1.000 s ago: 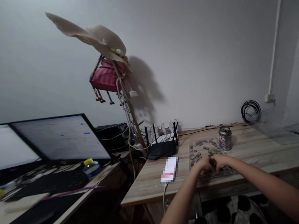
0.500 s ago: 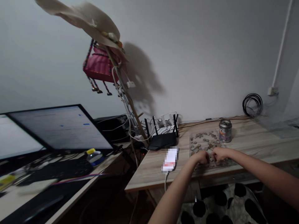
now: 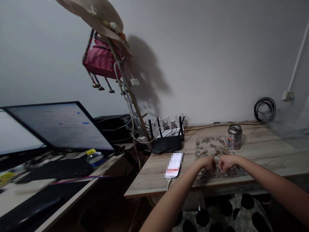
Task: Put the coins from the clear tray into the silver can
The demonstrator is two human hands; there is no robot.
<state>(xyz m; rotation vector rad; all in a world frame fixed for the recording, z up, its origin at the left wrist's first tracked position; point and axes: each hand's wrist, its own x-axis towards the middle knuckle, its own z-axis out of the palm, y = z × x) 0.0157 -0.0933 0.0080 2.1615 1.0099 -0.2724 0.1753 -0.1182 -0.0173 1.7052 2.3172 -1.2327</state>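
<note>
Several silver and brownish coins point(image 3: 218, 150) lie spread over a clear plastic sheet point(image 3: 197, 178) on the wooden table. My left hand point(image 3: 209, 163) is bent down over the near part of the coins, fingers curled together. Close on its right, my right hand point(image 3: 226, 163) is also closed, its knuckles up and fingertips turned down among the coins. Whatever either hand pinches is too small or hidden to make out. Just behind the right hand, a printed metal can point(image 3: 234, 138) with a silver top stands upright beside the sheet.
To the left on the table point(image 3: 142, 183) lie a phone point(image 3: 174, 165) on a charging cable and a black router point(image 3: 167, 144). A coiled black cable point(image 3: 265, 109) rests against the wall. Monitors point(image 3: 60, 129) and a yellow-capped bottle point(image 3: 95, 158) occupy the left desk.
The camera view has shifted slightly. Both hands stay low over the coins, fingers curled, with only small movement. The can and phone have not visibly moved on the table.
</note>
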